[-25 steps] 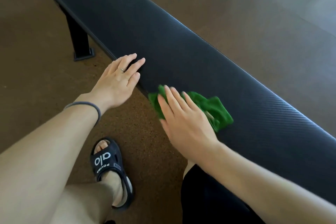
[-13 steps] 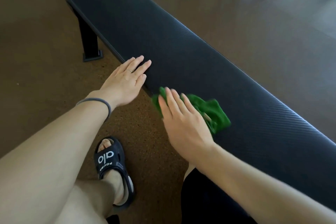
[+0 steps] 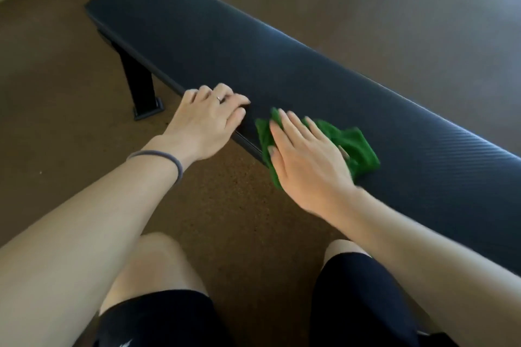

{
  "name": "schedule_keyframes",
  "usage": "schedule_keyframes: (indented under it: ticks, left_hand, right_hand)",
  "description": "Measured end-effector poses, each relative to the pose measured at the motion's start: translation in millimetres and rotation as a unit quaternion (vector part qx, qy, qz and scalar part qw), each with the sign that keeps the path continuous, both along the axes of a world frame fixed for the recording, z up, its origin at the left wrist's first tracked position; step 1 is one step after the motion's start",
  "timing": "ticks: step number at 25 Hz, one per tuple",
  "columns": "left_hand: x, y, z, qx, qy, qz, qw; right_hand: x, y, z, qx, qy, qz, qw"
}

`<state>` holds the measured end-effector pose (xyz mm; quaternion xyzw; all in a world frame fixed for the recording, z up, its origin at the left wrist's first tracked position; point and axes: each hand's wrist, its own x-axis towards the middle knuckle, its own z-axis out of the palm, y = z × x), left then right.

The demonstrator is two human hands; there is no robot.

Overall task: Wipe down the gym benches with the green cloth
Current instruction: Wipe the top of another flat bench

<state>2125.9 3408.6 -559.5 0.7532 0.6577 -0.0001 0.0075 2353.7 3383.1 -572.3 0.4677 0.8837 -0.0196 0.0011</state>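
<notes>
Two knees in dark shorts frame the bottom of the view, so we are crouched close in front of the worktop (image 3: pixel 282 45), a long black padded bench running from lower right to upper left. Just beyond the knees, our right hand (image 3: pixel 307 160) lies flat with straight fingers on the green cloth (image 3: pixel 355 146), pressing it onto the near edge of the pad; the cloth is bunched, part of it drooping over the edge. To do this pass well, we should keep the palm spread so the pressure is even, and flatten the bunched cloth so more of it meets the surface. We judge the sensible stroke is along the pad's length, overlapping the near edge and the side seam where sweat gathers.

A little further on, our left hand (image 3: pixel 208 118) rests on the same edge, fingers curled over the rim, holding nothing else. It steadies us; it should move aside before the cloth reaches it.

Beyond that, the far stretch above the black leg (image 3: pixel 138 79) looks untouched.
</notes>
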Motion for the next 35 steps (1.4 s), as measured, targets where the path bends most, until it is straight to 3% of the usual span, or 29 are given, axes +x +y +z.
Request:
schedule_keyframes:
  ticks: [4, 9, 13, 17, 20, 25, 28, 31, 35]
  left_hand:
    - [-57.2, 65.1, -7.4, 0.066, 0.000, 0.009, 0.998]
    - [-74.0, 96.0, -23.1, 0.117, -0.047, -0.106, 0.986]
    - [-82.7, 112.9, -14.5, 0.103, -0.061, -0.154, 0.981]
    - [-82.0, 105.3, -23.5, 0.172, -0.071, -0.136, 0.973]
    - [-83.2, 106.3, -24.8, 0.184, -0.079, -0.147, 0.969]
    - [-86.4, 127.9, -27.5, 0.114, -0.044, -0.181, 0.976]
    - [-87.2, 133.7, -29.9, 0.045, -0.051, -0.189, 0.980]
    - [-90.2, 132.3, -34.5, 0.034, -0.069, -0.184, 0.980]
    - [-90.6, 133.2, -33.2, 0.037, -0.081, -0.181, 0.979]
  right_hand:
    - [11.7, -34.2, -5.1, 0.036, -0.028, -0.003, 0.999]
    - [-60.7, 29.8, -5.9, 0.034, -0.004, -0.104, 0.994]
    - [-95.0, 61.6, -0.9, 0.024, 0.028, -0.181, 0.983]
    - [-103.5, 6.9, -3.1, 0.026, 0.009, -0.152, 0.988]
    - [-106.9, 19.3, 0.8, 0.014, 0.011, -0.117, 0.993]
    - [-130.6, 122.0, 6.8, -0.024, 0.044, -0.210, 0.976]
    - [-133.9, 100.4, 1.1, 0.007, 0.030, -0.239, 0.971]
    - [-129.0, 53.2, 1.7, 0.013, 0.033, -0.204, 0.978]
    - [-117.3, 65.2, 1.8, -0.014, 0.021, -0.123, 0.992]
